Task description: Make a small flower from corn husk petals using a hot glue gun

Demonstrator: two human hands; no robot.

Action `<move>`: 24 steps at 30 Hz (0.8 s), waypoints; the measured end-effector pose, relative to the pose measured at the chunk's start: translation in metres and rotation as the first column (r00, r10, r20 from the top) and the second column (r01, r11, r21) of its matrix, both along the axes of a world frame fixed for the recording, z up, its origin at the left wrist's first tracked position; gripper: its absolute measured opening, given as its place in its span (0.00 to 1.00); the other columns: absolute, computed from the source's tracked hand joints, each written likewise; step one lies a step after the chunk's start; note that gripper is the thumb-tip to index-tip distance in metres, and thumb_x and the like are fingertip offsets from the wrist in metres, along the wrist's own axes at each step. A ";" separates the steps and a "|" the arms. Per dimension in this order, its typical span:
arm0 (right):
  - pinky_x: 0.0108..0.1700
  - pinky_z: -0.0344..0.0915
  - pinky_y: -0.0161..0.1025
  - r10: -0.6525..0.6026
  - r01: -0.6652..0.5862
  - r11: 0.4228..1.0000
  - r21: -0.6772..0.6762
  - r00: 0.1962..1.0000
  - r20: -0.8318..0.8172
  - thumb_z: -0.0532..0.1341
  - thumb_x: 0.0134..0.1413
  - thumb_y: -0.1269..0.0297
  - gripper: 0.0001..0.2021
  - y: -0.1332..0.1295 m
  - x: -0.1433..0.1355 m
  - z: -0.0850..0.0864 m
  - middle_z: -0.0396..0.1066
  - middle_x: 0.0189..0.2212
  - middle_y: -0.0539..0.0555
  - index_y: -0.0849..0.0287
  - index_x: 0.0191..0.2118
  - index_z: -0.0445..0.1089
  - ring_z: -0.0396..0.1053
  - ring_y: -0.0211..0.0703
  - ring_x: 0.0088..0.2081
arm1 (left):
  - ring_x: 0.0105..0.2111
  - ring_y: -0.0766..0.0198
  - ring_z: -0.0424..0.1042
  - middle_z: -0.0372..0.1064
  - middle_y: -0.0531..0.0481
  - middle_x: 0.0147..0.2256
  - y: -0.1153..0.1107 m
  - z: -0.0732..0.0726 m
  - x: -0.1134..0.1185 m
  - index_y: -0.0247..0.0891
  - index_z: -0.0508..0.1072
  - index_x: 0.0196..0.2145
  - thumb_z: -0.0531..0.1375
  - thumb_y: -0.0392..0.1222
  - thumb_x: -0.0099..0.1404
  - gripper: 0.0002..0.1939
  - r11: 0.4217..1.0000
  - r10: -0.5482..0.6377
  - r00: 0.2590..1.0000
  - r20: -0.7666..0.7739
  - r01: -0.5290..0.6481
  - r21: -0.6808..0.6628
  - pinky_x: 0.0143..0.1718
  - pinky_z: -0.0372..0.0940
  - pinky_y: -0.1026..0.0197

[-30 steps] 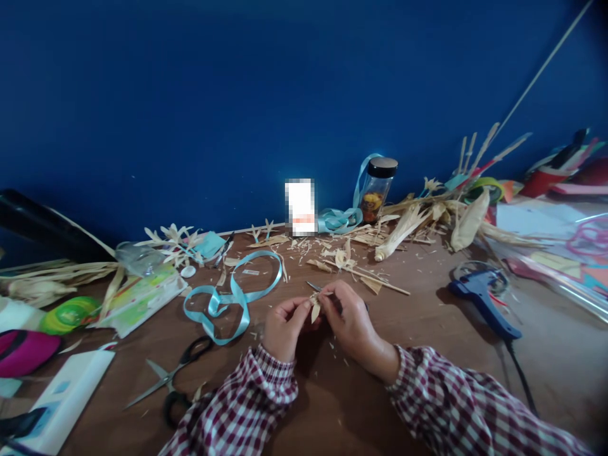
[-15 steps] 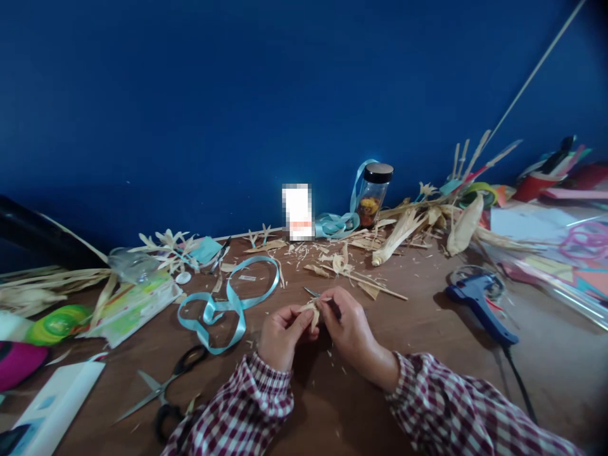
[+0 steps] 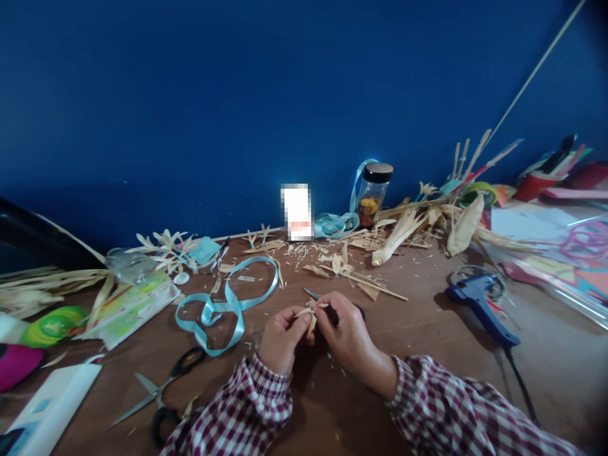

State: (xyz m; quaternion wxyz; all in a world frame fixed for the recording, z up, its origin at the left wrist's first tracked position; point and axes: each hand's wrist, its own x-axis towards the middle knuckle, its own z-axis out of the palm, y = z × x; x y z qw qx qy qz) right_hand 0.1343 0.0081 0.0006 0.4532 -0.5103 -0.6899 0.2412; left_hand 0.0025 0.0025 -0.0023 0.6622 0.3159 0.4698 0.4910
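Note:
My left hand [image 3: 284, 339] pinches a small pale corn husk flower [image 3: 311, 313] from the left, its narrow petals fanning out above the fingertips. From the right, the thumb and forefinger of my right hand [image 3: 350, 329] close on the tip of one petal. Just behind the right hand lies a bladed tool; its pointed metal tip [image 3: 311, 293] and a bit of dark handle show, the rest is covered. A loop of light blue ribbon [image 3: 236, 304] rests to the left of the hands. Black-handled scissors [image 3: 159, 392] lie partly spread near my left sleeve.
A blue glue gun [image 3: 482, 310] with its cord lies right. Husks [image 3: 401, 237], scraps and a lidded jar [image 3: 375, 193] line the blue wall. At left are finished-looking husk flowers [image 3: 166, 244], a paint-stained tray [image 3: 135, 313], a green tape roll [image 3: 54, 326] and a white box [image 3: 59, 405].
The right fingers have drawn slightly apart from the left ones, holding a petal. More of the flower's petals show, and a dark handle now appears behind the right hand.

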 end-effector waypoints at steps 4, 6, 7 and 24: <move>0.33 0.59 0.34 0.013 -0.013 1.000 -0.004 0.999 0.031 0.55 0.56 0.69 0.03 0.000 0.002 0.001 0.67 0.28 0.51 0.58 0.32 0.63 0.64 0.39 0.30 | 0.17 0.72 0.63 0.66 0.55 0.18 -0.001 0.003 0.000 0.33 0.73 0.24 0.68 0.47 0.44 0.15 0.996 0.020 1.000 -0.010 -0.020 -0.089 0.20 0.65 0.68; 0.33 0.59 0.34 0.034 -0.034 0.999 0.008 0.997 0.069 0.55 0.55 0.69 0.03 0.001 0.004 0.003 0.66 0.28 0.51 0.58 0.31 0.63 0.64 0.39 0.30 | 0.18 0.72 0.63 0.66 0.55 0.18 -0.001 0.004 0.000 0.32 0.74 0.24 0.68 0.47 0.43 0.15 0.995 0.030 0.999 -0.043 -0.034 -0.096 0.20 0.66 0.67; 0.33 0.58 0.34 0.040 -0.041 0.999 0.011 0.995 0.087 0.55 0.55 0.69 0.03 0.001 0.005 0.004 0.66 0.28 0.51 0.58 0.31 0.63 0.63 0.39 0.30 | 0.18 0.71 0.63 0.66 0.54 0.18 -0.001 0.004 -0.001 0.32 0.74 0.24 0.68 0.47 0.43 0.15 0.995 0.032 0.998 -0.056 -0.037 -0.095 0.20 0.66 0.67; 0.33 0.59 0.34 0.054 -0.053 0.999 -0.008 0.998 0.039 0.56 0.55 0.70 0.03 0.000 0.002 -0.003 0.66 0.28 0.51 0.59 0.31 0.64 0.64 0.39 0.30 | 0.13 0.73 0.62 0.65 0.56 0.13 0.000 0.002 -0.003 0.33 0.70 0.18 0.68 0.45 0.44 0.14 0.999 0.048 0.991 -0.125 -0.050 -0.011 0.15 0.61 0.69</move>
